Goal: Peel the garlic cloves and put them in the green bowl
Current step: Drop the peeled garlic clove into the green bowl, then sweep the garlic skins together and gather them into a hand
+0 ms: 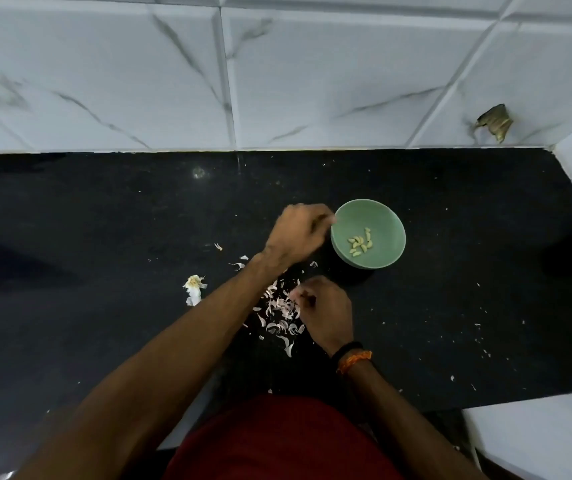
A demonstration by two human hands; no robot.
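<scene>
My left hand (295, 233) reaches to the rim of the green bowl (388, 247), its grip curled, though I cannot tell what it holds; peeled garlic cloves (360, 244) lie in the bowl on the black tabletop (104, 220); my right hand (326, 313) pinches something pale above the heap of skins (279, 313); a garlic remnant (194, 287) sits to the left.

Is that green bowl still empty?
No, the green bowl already holds a small cluster of pale peeled garlic cloves lying on its bottom.
</scene>
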